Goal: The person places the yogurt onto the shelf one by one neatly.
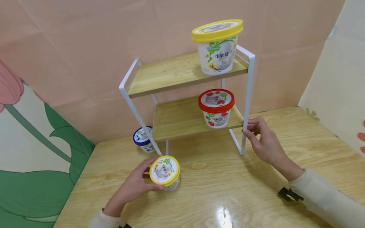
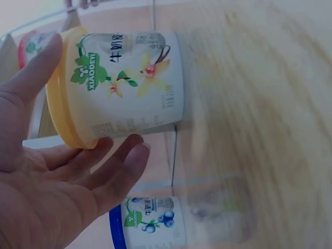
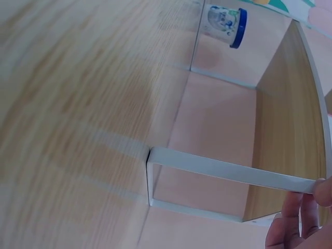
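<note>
In the head view my left hand (image 1: 138,180) holds a yellow-lidded ice cream tub (image 1: 165,171) by its lid, thumb on the near side and fingers round the far side. The tub is upright at the table's front, before the shelf's left leg; the left wrist view shows its vanilla-flower print (image 2: 129,78). My right hand (image 1: 265,142) pinches the white metal right leg (image 1: 246,104) of a two-tier wooden shelf, at about the lower board's height. In the right wrist view fingertips (image 3: 322,191) press on that white frame.
Another yellow-lidded tub (image 1: 218,47) stands on the upper board (image 1: 168,72), at its right end. A red-lidded tub (image 1: 216,107) is on the lower board (image 1: 176,117). Behind the left leg, a blue-lidded tub (image 1: 144,139) stands on the table (image 1: 205,190). A pink wall (image 1: 85,63) rises behind.
</note>
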Motion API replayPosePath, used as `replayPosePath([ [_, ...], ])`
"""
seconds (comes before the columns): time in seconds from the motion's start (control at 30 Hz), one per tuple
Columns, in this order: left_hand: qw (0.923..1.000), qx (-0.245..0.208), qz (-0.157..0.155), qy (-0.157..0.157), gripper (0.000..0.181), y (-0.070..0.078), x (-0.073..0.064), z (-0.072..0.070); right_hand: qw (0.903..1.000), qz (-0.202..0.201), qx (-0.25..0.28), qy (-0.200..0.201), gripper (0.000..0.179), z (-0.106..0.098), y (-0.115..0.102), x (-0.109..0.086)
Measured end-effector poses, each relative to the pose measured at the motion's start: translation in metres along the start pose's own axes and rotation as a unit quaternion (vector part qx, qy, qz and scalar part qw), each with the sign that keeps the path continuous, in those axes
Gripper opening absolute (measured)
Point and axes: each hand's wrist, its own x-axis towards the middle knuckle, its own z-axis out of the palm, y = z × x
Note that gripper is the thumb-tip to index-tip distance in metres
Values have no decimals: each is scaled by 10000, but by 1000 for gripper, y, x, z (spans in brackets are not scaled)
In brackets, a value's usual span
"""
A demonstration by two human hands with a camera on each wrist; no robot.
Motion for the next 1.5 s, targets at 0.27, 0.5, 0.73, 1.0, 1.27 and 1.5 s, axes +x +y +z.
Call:
replayPosePath([
  [0.27, 9999, -116, 66, -94, 100, 2, 3, 7, 10000, -2, 67, 12, 27, 1, 0, 0],
  [0.5, 9994, -94, 328, -78, 99, 3, 7, 14, 10000, 7, 14, 23, 26, 1, 0, 0],
  [0.73, 9995, -65, 244, -180, 98, 10, 12, 19, 10000, 61, 11, 54, 27, 1, -1, -1],
  [1.0, 9993, -44, 264, -242, 97, 10, 13, 21, 10000, 65, 11, 32, 28, 2, 0, -1],
  [1.27, 9989, -132, 337, -296, 96, 10, 14, 26, 9999, 88, -65, 21, 26, 2, 1, -1],
  [1.5, 9987, -155, 298, -389, 94, 16, 17, 28, 10000, 28, -16, 67, 29, 3, 1, -1],
])
